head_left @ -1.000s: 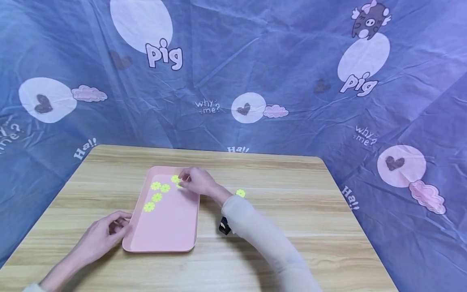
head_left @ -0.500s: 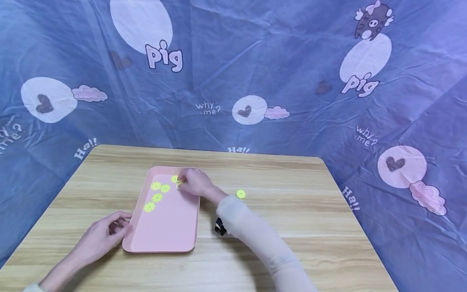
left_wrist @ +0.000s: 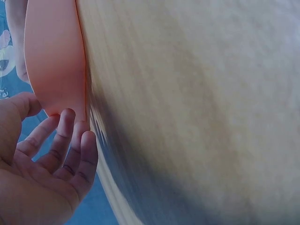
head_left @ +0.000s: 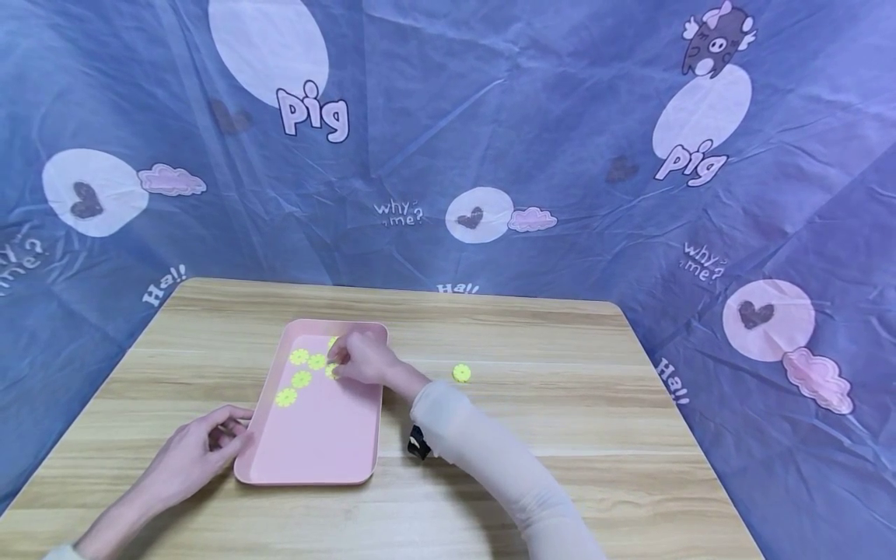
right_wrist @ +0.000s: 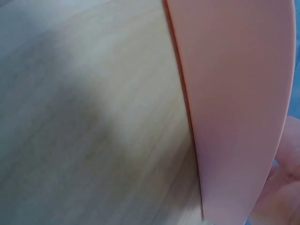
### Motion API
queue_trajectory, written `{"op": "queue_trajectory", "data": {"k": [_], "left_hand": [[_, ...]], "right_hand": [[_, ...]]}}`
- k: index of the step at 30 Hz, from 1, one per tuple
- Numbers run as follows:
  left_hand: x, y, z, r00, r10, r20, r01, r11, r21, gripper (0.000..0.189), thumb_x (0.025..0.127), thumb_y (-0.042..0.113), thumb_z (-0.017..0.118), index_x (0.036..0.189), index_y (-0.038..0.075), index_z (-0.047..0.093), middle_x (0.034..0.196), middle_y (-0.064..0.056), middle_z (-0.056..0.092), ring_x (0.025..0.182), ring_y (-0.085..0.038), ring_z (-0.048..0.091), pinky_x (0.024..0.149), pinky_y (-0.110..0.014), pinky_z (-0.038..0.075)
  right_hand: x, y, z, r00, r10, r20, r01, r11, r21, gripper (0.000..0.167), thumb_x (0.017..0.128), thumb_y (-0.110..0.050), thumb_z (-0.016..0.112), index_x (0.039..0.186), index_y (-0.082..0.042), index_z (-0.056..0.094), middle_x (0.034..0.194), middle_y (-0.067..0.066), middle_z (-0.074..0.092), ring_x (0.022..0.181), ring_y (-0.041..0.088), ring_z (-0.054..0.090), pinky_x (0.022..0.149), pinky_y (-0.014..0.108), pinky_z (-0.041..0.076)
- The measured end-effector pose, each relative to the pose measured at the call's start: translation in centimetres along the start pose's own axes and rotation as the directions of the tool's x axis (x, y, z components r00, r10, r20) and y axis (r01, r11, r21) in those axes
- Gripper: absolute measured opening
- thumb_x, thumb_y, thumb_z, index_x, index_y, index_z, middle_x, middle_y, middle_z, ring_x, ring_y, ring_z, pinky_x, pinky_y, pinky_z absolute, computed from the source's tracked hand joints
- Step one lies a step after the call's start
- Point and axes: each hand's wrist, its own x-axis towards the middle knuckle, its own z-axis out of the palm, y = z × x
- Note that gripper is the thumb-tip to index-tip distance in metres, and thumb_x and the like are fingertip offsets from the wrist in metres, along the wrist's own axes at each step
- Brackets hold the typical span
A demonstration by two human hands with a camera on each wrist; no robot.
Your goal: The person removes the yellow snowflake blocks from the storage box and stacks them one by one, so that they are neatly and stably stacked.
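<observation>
In the head view, a pink rectangular tray [head_left: 315,435] lies on the wooden table. Several flat yellow flower-shaped pieces [head_left: 285,397] form a bent line inside it. My right hand [head_left: 364,358] reaches over the tray's right rim and pinches one yellow flower-shaped piece [head_left: 331,372] between thumb and fingers, low over the tray floor. Behind its fingers another piece is partly hidden. My left hand [head_left: 199,451] rests against the tray's left side; in the left wrist view its loosely bent fingers [left_wrist: 61,140] touch the outer wall. The right wrist view shows mostly tray wall [right_wrist: 234,93].
One more yellow flower-shaped piece [head_left: 461,373] lies on the table [head_left: 546,428] right of the tray. A black object [head_left: 418,443] shows under the right forearm, probably part of the wrist camera gear. A blue printed cloth [head_left: 420,140] hangs behind the table.
My right hand has moved slightly left and nearer inside the tray, with the pinched piece now beside the middle of the line. The left hand and the tray have stayed put.
</observation>
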Motion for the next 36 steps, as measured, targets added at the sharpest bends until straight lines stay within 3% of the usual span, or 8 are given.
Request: {"op": "queue_trajectory", "data": {"k": [12,22,36], "left_hand": [[-0.03,-0.07,0.08,1.000,0.012,-0.010,-0.012,1.000,-0.002,0.018,0.091,0.007,0.078,0.109,0.009,0.074,0.084,0.010,0.069,0.073,0.011,0.053,0.065,-0.020,0.046],[-0.02,-0.07,0.12,1.000,0.024,-0.012,-0.024,1.000,-0.001,0.020,0.091,0.007,0.078,0.111,0.009,0.074,0.083,0.013,0.067,0.072,0.011,0.053,0.063,-0.020,0.045],[0.05,-0.10,0.17,1.000,0.018,0.003,-0.018,1.000,0.011,0.020,0.092,0.007,0.078,0.111,0.009,0.074,0.084,0.011,0.068,0.072,0.011,0.052,0.063,-0.021,0.046]], "right_hand": [[0.21,-0.07,-0.11,0.995,0.024,0.096,-0.023,1.000,-0.020,0.032,0.085,-0.018,0.088,0.117,-0.016,0.079,0.111,-0.004,0.081,0.101,0.004,0.073,0.084,0.009,0.048],[0.34,-0.24,-0.17,0.991,0.043,0.129,-0.038,0.999,-0.038,0.030,0.086,-0.019,0.088,0.115,-0.016,0.080,0.110,-0.004,0.081,0.100,0.004,0.071,0.082,0.009,0.047],[0.48,0.09,-0.25,0.978,0.040,0.203,-0.052,0.997,0.056,0.026,0.086,-0.019,0.088,0.109,-0.013,0.077,0.104,-0.003,0.075,0.088,-0.001,0.058,0.081,0.009,0.046]]}}
